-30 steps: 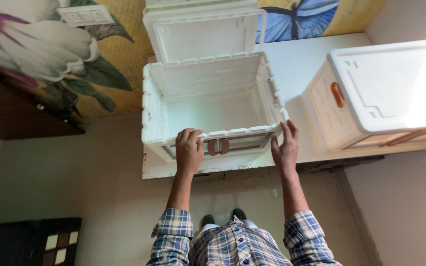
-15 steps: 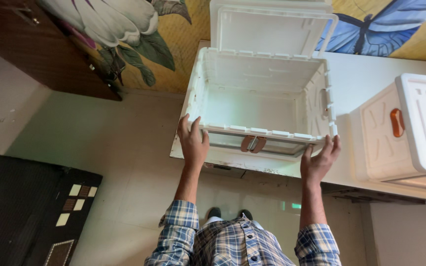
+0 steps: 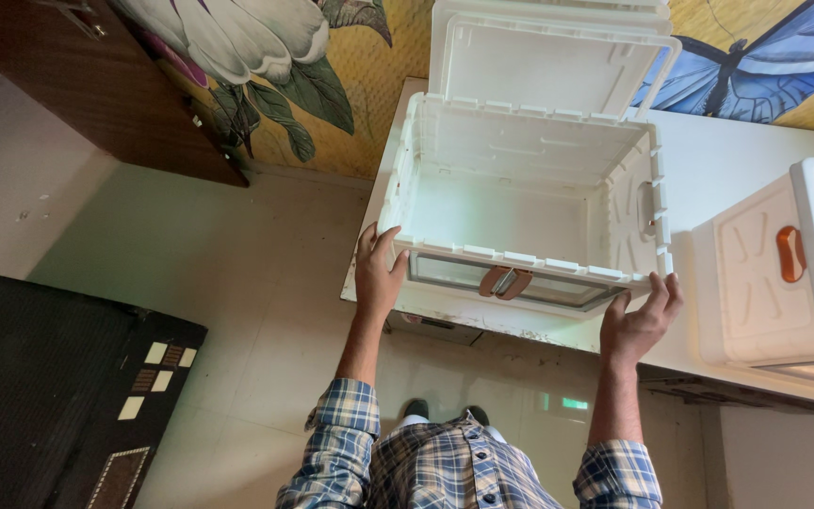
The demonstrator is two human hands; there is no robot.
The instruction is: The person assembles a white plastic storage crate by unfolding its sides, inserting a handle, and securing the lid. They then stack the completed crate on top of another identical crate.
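So compared with a second ago, my hands sit wider apart: they were on the front rim either side of the brown latches, and now they're out at the two front corners of the open white storage box (image 3: 520, 203). My view has swung too, so more of the floor (image 3: 237, 283) and the dark rug (image 3: 49, 396) shows on the left, and the second box has slid toward the right edge.

My left hand (image 3: 379, 273) is wrapped around the front left corner, thumb up on the rim, fingers loosely curled against the side wall. My right hand (image 3: 638, 325) is cupped under the front right corner, fingers spread and pointing up, touching the box's lower edge. Neither is a tight fist, more of a half-open hold on the corners.

The box stands on the white desk (image 3: 708, 170), right at its front edge, lid (image 3: 539, 57) flipped up against the painted wall (image 3: 332, 75).

Count: two white storage boxes, the open one and a closed box (image 3: 793, 273) with an orange handle just beside it on the right. Two brown latches (image 3: 506, 281) on the front of mine. Two hands, both on the one box.
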